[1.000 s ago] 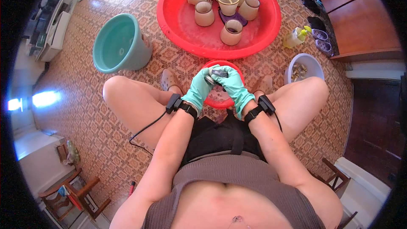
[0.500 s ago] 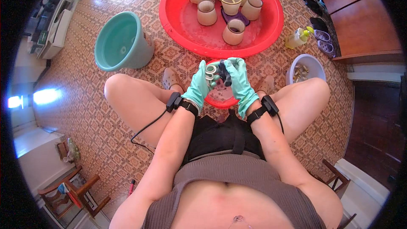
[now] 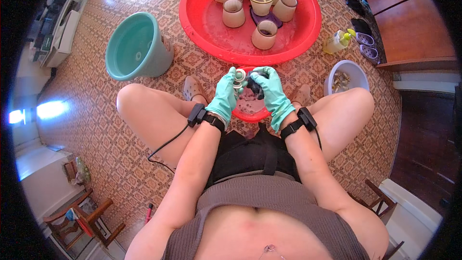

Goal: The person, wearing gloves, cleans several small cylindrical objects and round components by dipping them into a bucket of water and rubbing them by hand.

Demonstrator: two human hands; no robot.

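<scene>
Both my hands wear mint-green rubber gloves and work close together over a small red basin [image 3: 251,119] between my feet. My left hand [image 3: 225,95] is closed around a small white fitting with round rings [image 3: 239,75]. In my right hand [image 3: 273,91], bent fingers grip a dark, wet-looking cloth [image 3: 255,86] just right of the fitting. Whether the cloth touches the fitting I cannot tell. Suds or liquid show in the small basin below, partly hidden by the gloves.
Ahead is a large red basin [image 3: 190,29] with several beige lampshades [image 3: 263,38] and a purple piece [image 3: 271,20]. A teal bucket [image 3: 163,53] stands left. At right are a lavender bowl [image 3: 330,84] of small pieces, a yellowish pump bottle [image 3: 336,44] and lilac clogs [image 3: 368,52].
My right hand has shifted slightly, its fingers now bent over the dark cloth. The rings in my left hand have tilted a little and moved up. The basins and bucket look unchanged.
</scene>
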